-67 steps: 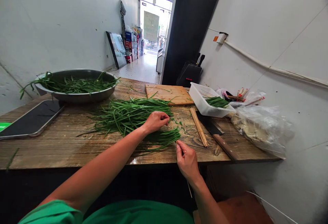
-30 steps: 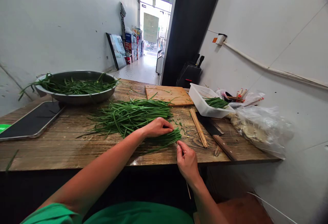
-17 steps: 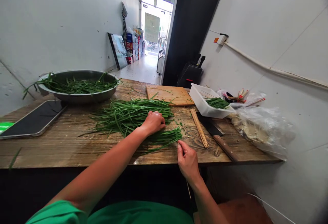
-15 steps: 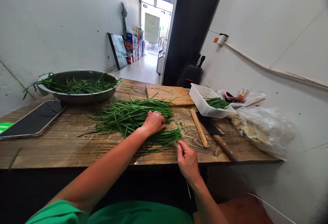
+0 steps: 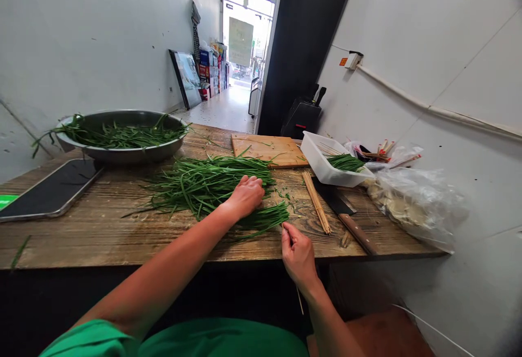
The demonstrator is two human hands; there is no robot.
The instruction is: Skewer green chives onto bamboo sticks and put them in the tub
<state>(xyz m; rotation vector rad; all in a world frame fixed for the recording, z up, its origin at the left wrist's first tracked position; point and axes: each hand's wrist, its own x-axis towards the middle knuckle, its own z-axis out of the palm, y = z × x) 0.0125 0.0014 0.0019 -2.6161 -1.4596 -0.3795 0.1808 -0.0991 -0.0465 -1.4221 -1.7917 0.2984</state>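
A loose heap of green chives (image 5: 199,185) lies in the middle of the wooden table. My left hand (image 5: 247,196) reaches over the heap, its fingers curled down on the chives, fingertips partly hidden. Below it, a smaller bunch of chives (image 5: 267,220) lies with its ends lined up to the right. Beside those ends, my right hand (image 5: 297,249) pinches a thin wooden skewer (image 5: 299,300). The skewer's tip just touches or nearly touches the bunch, and its tail hangs below the hand past the table edge.
A bundle of skewers (image 5: 316,202) and a cleaver (image 5: 354,232) lie to the right. Behind them stand a white plastic tray (image 5: 312,153) holding skewered chives, a cutting board (image 5: 265,150) and a plastic bag (image 5: 420,204). A metal bowl (image 5: 134,154) of chives and a phone (image 5: 53,191) are at left.
Both hands keep almost the same position and grip. The whole view has shifted very slightly; the chives and skewer look unchanged.
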